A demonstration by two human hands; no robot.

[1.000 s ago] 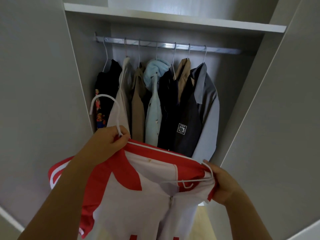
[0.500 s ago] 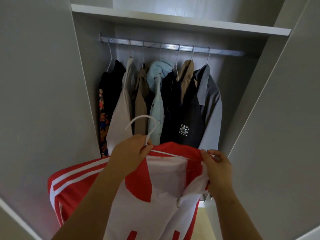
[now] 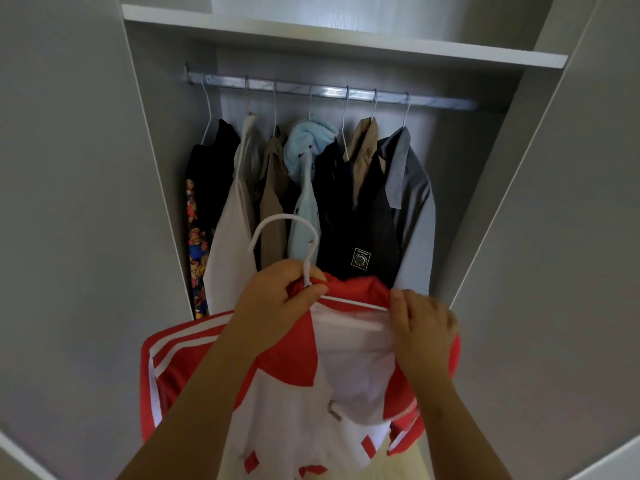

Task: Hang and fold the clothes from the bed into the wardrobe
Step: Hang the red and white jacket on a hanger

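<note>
- The wardrobe (image 3: 467, 209) stands open in front of me, with one shelf (image 3: 346, 39) across the top.
- A row of hung clothes (image 3: 360, 209) fills the left and middle part of it. The last one on the right is a grey shirt (image 3: 412, 188).
- The red and white jacket (image 3: 180, 368) is low and close to me, in front of the wardrobe and not inside it. It is on its hanger and held up between both my hands.
- The rail (image 3: 446, 102) is above and behind the jacket, well apart from it. The bare part of the rail is to the right of the grey shirt.
- My left hand (image 3: 277, 296) is closed around the neck of the white hanger (image 3: 306, 268), with the red collar caught under the fingers.
- My right hand (image 3: 426, 327) has its fingers curled over the jacket's right shoulder. It is a little blurred, but it seems to grip the cloth there.
- The hanger's bar lies from left to right, about parallel to the rail, and its hook points up and opens to the left. I judge the left hand must lift it up, forward and to the right.
- The right end of the hanger is hidden under my right hand. The jacket's lower part is cut off by the frame, and the bed is not in view.
</note>
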